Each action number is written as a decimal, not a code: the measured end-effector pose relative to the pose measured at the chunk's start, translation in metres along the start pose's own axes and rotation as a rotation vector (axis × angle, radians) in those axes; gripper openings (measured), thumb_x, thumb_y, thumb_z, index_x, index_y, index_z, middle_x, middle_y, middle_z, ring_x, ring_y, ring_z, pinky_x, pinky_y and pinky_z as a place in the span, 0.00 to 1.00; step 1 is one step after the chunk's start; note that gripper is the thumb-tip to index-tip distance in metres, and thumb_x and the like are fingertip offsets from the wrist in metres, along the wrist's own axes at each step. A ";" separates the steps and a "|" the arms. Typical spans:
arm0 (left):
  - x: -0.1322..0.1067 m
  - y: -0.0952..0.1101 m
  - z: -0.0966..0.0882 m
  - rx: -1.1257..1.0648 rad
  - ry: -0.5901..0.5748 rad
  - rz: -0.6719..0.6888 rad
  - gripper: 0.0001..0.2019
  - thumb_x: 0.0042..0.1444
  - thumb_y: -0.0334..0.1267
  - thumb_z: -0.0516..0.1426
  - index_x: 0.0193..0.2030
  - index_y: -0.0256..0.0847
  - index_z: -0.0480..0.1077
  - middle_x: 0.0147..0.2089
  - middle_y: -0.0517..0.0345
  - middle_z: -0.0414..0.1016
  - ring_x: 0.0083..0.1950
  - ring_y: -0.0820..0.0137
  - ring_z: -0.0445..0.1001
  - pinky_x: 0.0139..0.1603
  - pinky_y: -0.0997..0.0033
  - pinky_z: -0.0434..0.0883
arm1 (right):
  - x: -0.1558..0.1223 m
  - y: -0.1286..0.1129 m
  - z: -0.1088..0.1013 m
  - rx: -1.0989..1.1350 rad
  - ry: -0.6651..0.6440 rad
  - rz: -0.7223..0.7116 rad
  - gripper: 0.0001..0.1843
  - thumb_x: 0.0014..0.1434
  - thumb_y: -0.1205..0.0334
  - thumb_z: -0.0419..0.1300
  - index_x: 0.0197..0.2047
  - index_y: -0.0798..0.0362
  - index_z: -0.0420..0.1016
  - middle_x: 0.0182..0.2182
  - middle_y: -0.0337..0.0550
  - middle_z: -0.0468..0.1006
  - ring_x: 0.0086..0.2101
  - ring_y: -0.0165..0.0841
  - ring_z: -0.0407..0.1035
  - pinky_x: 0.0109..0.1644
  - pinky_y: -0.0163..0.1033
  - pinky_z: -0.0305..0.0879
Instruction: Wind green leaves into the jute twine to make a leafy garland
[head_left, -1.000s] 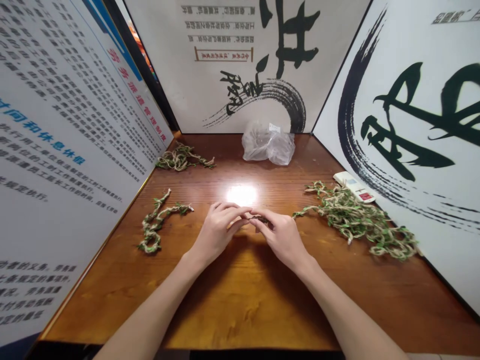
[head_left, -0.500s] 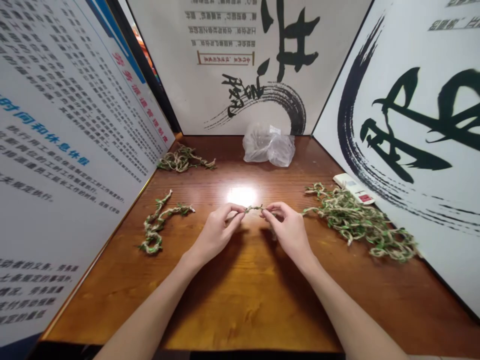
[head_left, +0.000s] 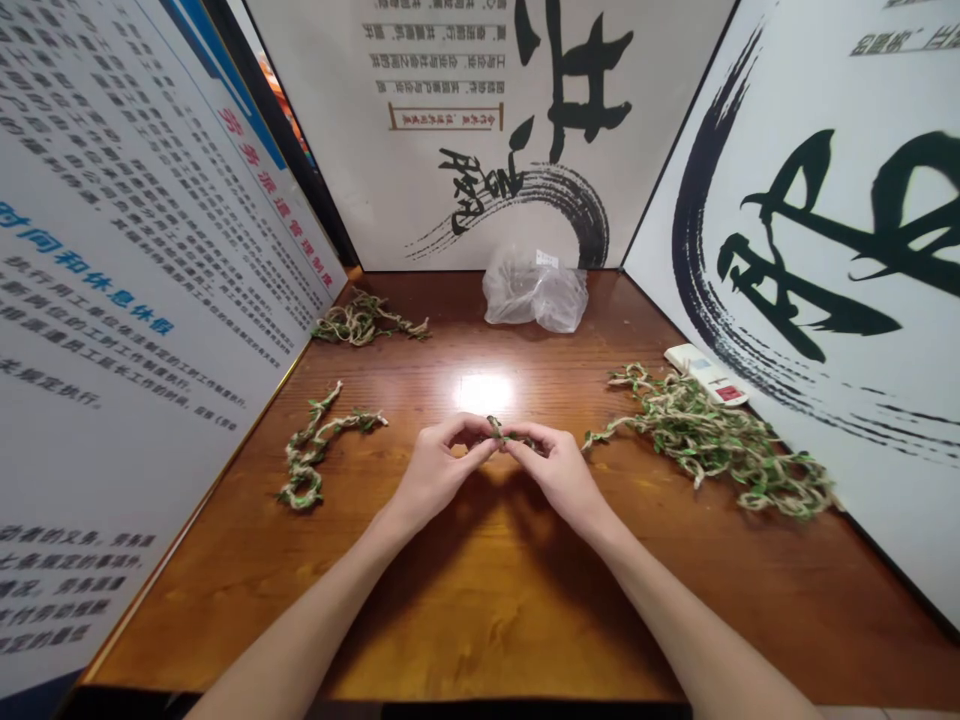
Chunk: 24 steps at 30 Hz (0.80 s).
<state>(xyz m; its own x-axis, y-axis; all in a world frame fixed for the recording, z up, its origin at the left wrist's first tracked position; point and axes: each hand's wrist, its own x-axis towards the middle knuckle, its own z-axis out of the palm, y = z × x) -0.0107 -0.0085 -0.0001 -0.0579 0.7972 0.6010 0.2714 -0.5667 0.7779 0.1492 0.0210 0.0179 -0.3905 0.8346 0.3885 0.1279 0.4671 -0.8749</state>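
My left hand (head_left: 441,468) and my right hand (head_left: 556,470) meet at the middle of the wooden table (head_left: 480,620). Their fingertips pinch a short piece of jute twine with green leaves (head_left: 501,434), and the fingers hide part of it. To the right of my right hand lies a large tangled heap of the same leafy twine (head_left: 709,445). A looser length of leafy twine (head_left: 311,450) rests left of my left hand, and a smaller bunch (head_left: 365,320) lies farther back.
A crumpled clear plastic bag (head_left: 534,292) sits against the back panel. A white remote control (head_left: 706,374) lies behind the large heap. Printed panels with Chinese text and calligraphy (head_left: 150,250) wall the table's left, back and right sides.
My hands have moved closer together and the fingers have curled over the short twine piece, which was stretched between them. The twine heaps, bag and remote have not shifted.
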 end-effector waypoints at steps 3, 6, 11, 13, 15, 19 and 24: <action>-0.001 0.000 -0.001 0.119 0.039 0.077 0.04 0.54 0.35 0.60 0.34 0.38 0.72 0.32 0.58 0.75 0.31 0.74 0.71 0.34 0.76 0.68 | -0.002 -0.003 -0.001 -0.107 -0.008 -0.024 0.14 0.54 0.56 0.60 0.40 0.55 0.81 0.28 0.42 0.78 0.27 0.30 0.66 0.32 0.35 0.60; -0.003 0.003 -0.002 0.237 0.016 0.186 0.01 0.55 0.32 0.59 0.34 0.38 0.71 0.30 0.60 0.73 0.30 0.76 0.69 0.34 0.77 0.67 | -0.003 -0.003 0.000 -0.204 0.053 -0.074 0.13 0.55 0.56 0.61 0.37 0.55 0.82 0.28 0.43 0.78 0.25 0.30 0.62 0.30 0.35 0.57; -0.003 0.002 0.000 0.207 0.042 0.158 0.06 0.56 0.38 0.60 0.35 0.37 0.70 0.31 0.59 0.74 0.31 0.76 0.70 0.35 0.77 0.68 | 0.001 0.001 0.002 -0.020 0.118 0.009 0.16 0.54 0.52 0.62 0.38 0.56 0.82 0.35 0.47 0.80 0.34 0.35 0.70 0.40 0.39 0.63; -0.002 -0.001 -0.001 0.165 0.065 0.123 0.07 0.56 0.39 0.60 0.35 0.37 0.71 0.33 0.58 0.74 0.32 0.75 0.71 0.35 0.77 0.69 | 0.003 -0.001 0.002 0.079 0.119 0.043 0.16 0.51 0.53 0.64 0.37 0.56 0.82 0.37 0.48 0.81 0.37 0.37 0.71 0.43 0.40 0.64; -0.001 -0.004 -0.003 0.141 0.073 0.093 0.08 0.55 0.40 0.61 0.38 0.37 0.72 0.35 0.57 0.76 0.34 0.74 0.73 0.37 0.75 0.71 | 0.004 -0.004 0.002 0.153 0.067 0.068 0.15 0.51 0.54 0.64 0.37 0.56 0.81 0.36 0.47 0.81 0.38 0.37 0.72 0.45 0.40 0.65; 0.001 -0.009 -0.005 0.207 0.039 0.057 0.09 0.56 0.41 0.60 0.41 0.39 0.75 0.39 0.56 0.78 0.37 0.72 0.75 0.41 0.74 0.71 | 0.005 -0.008 0.002 0.258 0.027 0.131 0.14 0.51 0.55 0.64 0.37 0.56 0.81 0.27 0.42 0.77 0.32 0.32 0.69 0.36 0.36 0.64; 0.005 -0.014 -0.005 0.259 0.044 0.158 0.11 0.56 0.42 0.61 0.43 0.41 0.75 0.39 0.58 0.79 0.36 0.72 0.75 0.37 0.76 0.72 | 0.009 -0.006 0.003 0.298 0.121 0.174 0.17 0.43 0.56 0.69 0.35 0.58 0.82 0.26 0.42 0.76 0.27 0.28 0.65 0.33 0.34 0.61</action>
<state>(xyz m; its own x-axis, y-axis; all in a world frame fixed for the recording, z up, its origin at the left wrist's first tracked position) -0.0191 0.0024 -0.0068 -0.0356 0.6906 0.7224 0.5155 -0.6065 0.6053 0.1426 0.0245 0.0259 -0.2738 0.9308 0.2422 -0.0954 0.2243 -0.9698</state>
